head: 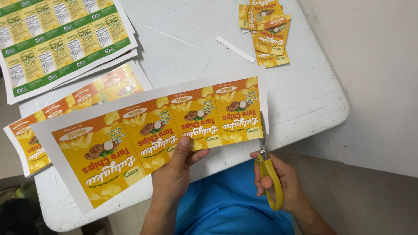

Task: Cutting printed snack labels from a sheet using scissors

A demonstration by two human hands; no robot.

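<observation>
White tabletop (pixel 305 100) | left hand (pixel 174 174) pinches yellow label strip (pixel 161 126) at near edge | right hand (pixel 278 182) grasps scissors (pixel 266 169), blades at strip's right margin | step: trimming; next cut needs a straight line.

- The scissors (pixel 267 174) show only their yellow handle and part of the blades; the blade tips lie behind the label strip (pixel 161 135).
- The left hand (pixel 174 174) hides its fingers under that strip; only the thumb shows.
- The right hand (pixel 283 182) has its forearm cut off by the bottom edge.
- The green-bordered sheets (pixel 61 39) run off the top and left edges.
- The cut labels (pixel 267 30) are clipped at the top.
- The worktop (pixel 305 95) has its left part covered by sheets.
</observation>
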